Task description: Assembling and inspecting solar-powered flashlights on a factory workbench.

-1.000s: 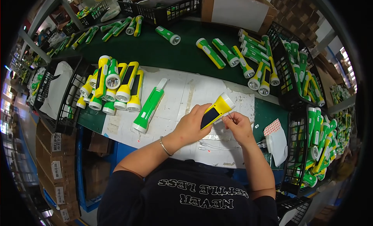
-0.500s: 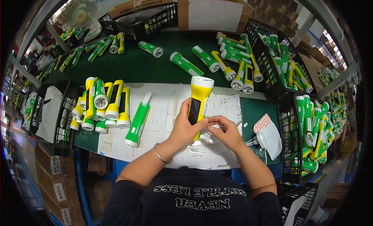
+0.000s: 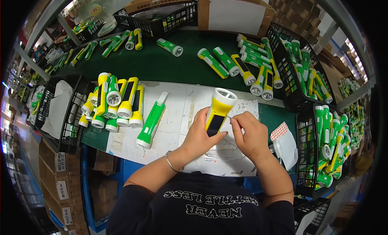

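Observation:
Upright over the white board (image 3: 186,101), a yellow flashlight (image 3: 220,107) with a white head and a dark solar panel is gripped by my left hand (image 3: 200,134). Its lens end points up and tilts slightly right. My right hand (image 3: 249,134) pinches a thin pale piece against the flashlight's right side; whether it is a cable end I cannot tell. White cables (image 3: 222,156) with small plugs lie on the board beneath. Left of my hands rests a green flashlight (image 3: 151,122) with a white strip sticking out of its far end.
A pile of yellow and green flashlights (image 3: 115,103) lies on the left. Several more flashlights (image 3: 250,67) lie on the green table (image 3: 161,67). Black baskets (image 3: 289,87) of flashlights line the right side. A white pouch (image 3: 286,144) lies right of my right hand. A cardboard box (image 3: 230,12) stands behind.
The yellow flashlight has shifted right and tilted, its lens turning more toward me. My right hand has moved right and up, from the flashlight's lower end to its side. The whole view has shifted slightly.

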`<state>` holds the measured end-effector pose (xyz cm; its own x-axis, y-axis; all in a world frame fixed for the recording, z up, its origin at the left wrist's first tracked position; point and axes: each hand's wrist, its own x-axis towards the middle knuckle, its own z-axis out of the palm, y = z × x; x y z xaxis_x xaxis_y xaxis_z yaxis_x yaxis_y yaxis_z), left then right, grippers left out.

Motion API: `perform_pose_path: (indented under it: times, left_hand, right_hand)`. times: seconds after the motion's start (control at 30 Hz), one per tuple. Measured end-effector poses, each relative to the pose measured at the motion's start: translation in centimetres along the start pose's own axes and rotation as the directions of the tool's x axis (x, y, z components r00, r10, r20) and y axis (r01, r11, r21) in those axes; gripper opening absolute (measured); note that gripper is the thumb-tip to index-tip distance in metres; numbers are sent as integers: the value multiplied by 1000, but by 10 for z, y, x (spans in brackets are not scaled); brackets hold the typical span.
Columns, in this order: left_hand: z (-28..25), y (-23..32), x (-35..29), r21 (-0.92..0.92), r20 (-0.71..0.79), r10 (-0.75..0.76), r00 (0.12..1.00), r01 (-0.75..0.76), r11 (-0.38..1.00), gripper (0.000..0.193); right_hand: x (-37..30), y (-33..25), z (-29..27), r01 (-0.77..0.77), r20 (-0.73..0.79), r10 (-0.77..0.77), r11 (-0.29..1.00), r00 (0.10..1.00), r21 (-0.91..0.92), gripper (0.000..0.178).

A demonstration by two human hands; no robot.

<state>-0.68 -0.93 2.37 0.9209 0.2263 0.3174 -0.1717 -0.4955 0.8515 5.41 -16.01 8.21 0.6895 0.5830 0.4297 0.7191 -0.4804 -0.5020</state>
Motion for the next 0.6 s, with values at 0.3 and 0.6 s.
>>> perform_pose_path:
  times: [0.3,0.6]
  left_hand:
    - [3,-4,-19,-253,112,-23,993,51,966,65]
    - [1,2,-17,-708,269,65,961,152,690,52]
  right_hand:
    - [-9,36,24,-118,31,118,877,993,466,9]
    - [-5,7,38,-211,59,325,457,944,864,22]
